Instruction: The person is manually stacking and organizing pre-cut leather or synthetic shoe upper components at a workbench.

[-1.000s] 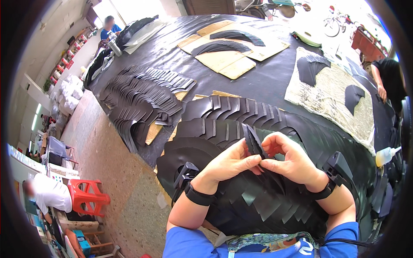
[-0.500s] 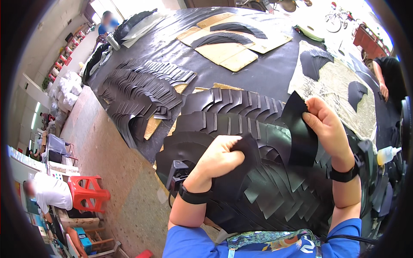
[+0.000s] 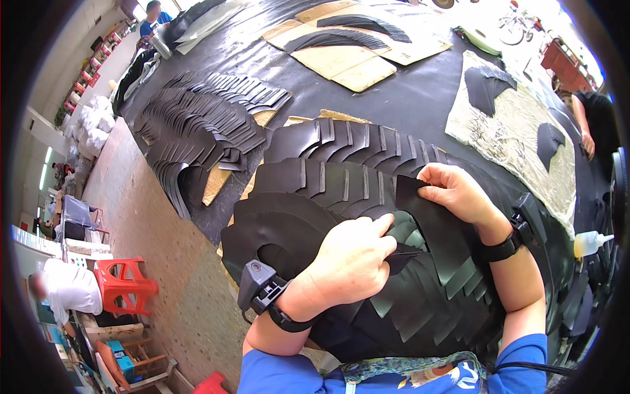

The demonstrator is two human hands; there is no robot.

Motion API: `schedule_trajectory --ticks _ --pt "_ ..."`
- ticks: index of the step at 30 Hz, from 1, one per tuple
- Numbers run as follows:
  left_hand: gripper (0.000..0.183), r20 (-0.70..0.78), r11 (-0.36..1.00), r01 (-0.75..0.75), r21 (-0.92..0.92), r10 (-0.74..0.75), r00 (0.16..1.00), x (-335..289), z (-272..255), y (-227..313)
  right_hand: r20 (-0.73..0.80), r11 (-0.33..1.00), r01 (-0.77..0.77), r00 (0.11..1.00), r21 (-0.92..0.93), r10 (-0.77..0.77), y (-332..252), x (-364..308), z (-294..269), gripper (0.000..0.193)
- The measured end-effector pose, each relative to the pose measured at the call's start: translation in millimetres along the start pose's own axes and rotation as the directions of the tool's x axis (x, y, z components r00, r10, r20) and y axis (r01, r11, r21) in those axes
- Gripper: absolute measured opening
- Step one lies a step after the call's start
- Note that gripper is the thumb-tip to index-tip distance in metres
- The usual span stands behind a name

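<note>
My right hand [image 3: 459, 192] pinches the upper edge of a black, leather-like cut piece [image 3: 441, 226] between thumb and fingers. That piece slants down over the overlapping black pieces below it. To its left, my left hand [image 3: 354, 259] is curled, its index finger reaching forward toward the right-hand piece. The dark edge of another black piece [image 3: 403, 260] sticks out beside its curled fingers, mostly hidden by the hand. Under both hands, rows of similar black pieces [image 3: 341, 180] lie fanned over one another.
More fanned black pieces [image 3: 197, 125] lie at the left of the black-covered table [image 3: 367, 108]. Cardboard sheets [image 3: 357, 69] carry curved stacks farther back. A pale cloth [image 3: 485, 138] with black pieces and a squeeze bottle [image 3: 588, 244] are at right. Other people and a red stool [image 3: 125, 285] are nearby.
My right hand has lowered its black piece and moved left, laying it over the row. My left hand has shifted right and closer to it. The view has moved slightly.
</note>
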State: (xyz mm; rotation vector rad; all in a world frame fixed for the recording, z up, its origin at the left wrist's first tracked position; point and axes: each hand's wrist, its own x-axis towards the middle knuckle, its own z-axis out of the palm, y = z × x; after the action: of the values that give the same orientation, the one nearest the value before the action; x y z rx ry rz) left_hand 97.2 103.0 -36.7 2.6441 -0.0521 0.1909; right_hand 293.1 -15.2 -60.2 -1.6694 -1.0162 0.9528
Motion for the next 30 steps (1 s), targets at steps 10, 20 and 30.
schedule_trajectory --ticks 10,20,30 --pt "0.016 0.019 1.0 0.015 0.003 -0.015 1.0 1 -1 1 0.028 1.0 0.012 1.0 -0.016 -0.011 3 2 -2 0.01" --pt "0.013 -0.018 0.998 -0.062 0.033 0.063 0.998 4 12 -3 -0.043 0.995 0.034 0.998 -0.089 -0.038 7 1 4 0.013" --pt "0.014 0.005 0.994 -0.103 0.047 0.103 0.995 5 9 -4 -0.112 0.946 0.099 0.984 -0.31 -0.14 2 3 11 0.014"
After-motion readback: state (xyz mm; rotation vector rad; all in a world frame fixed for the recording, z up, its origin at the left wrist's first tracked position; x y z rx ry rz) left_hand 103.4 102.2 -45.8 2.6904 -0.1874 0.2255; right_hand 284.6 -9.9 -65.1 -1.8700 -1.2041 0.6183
